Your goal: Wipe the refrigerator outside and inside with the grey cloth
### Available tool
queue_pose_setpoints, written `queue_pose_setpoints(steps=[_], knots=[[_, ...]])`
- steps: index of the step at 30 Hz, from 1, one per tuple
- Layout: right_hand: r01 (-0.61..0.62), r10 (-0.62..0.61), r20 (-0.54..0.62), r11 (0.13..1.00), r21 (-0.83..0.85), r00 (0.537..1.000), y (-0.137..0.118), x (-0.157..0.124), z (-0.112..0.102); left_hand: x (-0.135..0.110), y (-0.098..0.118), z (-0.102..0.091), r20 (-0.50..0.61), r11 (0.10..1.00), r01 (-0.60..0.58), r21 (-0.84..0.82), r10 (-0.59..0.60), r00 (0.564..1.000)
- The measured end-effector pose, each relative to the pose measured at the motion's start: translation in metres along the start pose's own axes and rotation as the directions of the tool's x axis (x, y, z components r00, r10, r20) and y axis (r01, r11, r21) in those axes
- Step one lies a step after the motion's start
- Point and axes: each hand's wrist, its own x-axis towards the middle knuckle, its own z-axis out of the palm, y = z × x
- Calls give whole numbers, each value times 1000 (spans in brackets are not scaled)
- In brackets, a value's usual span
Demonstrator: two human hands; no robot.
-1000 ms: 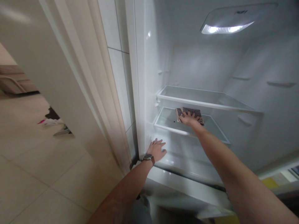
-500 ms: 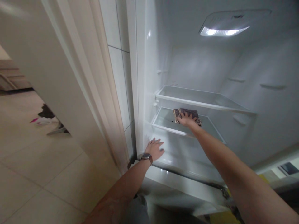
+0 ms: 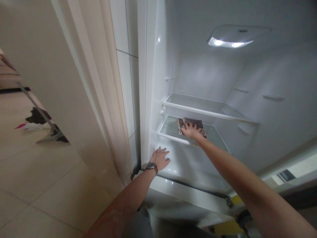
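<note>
My right hand point(image 3: 191, 131) reaches deep into an open white fridge and presses a dark speckled cloth point(image 3: 190, 123) flat onto the lower glass shelf point(image 3: 168, 129). Its fingers are spread over the cloth. My left hand point(image 3: 160, 158), with a watch point(image 3: 151, 166) on the wrist, lies flat with fingers apart on the fridge's bottom ledge point(image 3: 188, 172) by the left wall. A second glass shelf point(image 3: 205, 106) sits just above the cloth.
The fridge door point(image 3: 61, 82) stands open to the left. A lit lamp point(image 3: 230, 39) glows in the fridge ceiling. Tiled wall point(image 3: 126, 66) shows between door and fridge. On the beige floor tiles at far left lie dark items point(image 3: 37, 116).
The cloth and my right hand have slid slightly left along the lower shelf. The view has shifted to the right; my left hand stays on the ledge.
</note>
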Motion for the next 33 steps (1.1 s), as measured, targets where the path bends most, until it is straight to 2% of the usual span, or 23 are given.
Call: queue_pose_setpoints(steps=[3,12,23,33], knots=[[24,-23,-16,997,67,1000,-9,-13,-1,0,1,-2,5,1000,2,-3,-2,1000],[78,-76,-18,992,96,997,-40,-45,-4,0,3,-2,-1,1000,16,-5,-16,1000],[119,-121,9,985,123,993,-74,-68,-9,2,0,2,-16,1000,-24,1,24,1000],[116,-110,-49,985,126,993,-118,-81,-7,4,-5,6,-22,998,-58,25,58,998]])
